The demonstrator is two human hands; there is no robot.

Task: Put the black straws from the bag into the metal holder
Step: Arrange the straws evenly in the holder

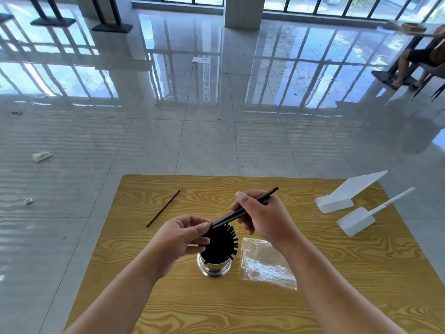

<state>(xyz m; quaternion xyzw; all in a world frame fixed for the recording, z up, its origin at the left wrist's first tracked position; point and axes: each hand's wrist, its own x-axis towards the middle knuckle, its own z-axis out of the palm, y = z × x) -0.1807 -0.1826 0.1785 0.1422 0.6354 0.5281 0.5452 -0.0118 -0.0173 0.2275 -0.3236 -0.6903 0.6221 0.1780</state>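
- On the bench (337, 285), a single black straw (163, 208) lay loose at about 10 o'clock from the metal holder (214, 267), well apart from it.
- Our left hand (179, 237) sat at the holder's 10 o'clock, its fingers (201, 229) pinched shut on the low end of a few black straws (243, 212) right above the packed bundle.
- The holder stood upright near the bench's middle, crammed with a bundle of black straws (221, 244) whose tips fanned out at the top.
- Our right hand (262, 218), at the holder's 1 o'clock, gripped the same slanting straws farther up, thumb and fingers closed round them; the free ends pointed to 2 o'clock.
- The clear bag (265, 263) lay flat just beside the holder at 3 o'clock; we could not tell whether any straws were inside.
- Two white plastic pieces (342, 198) rested at the bench's far right.
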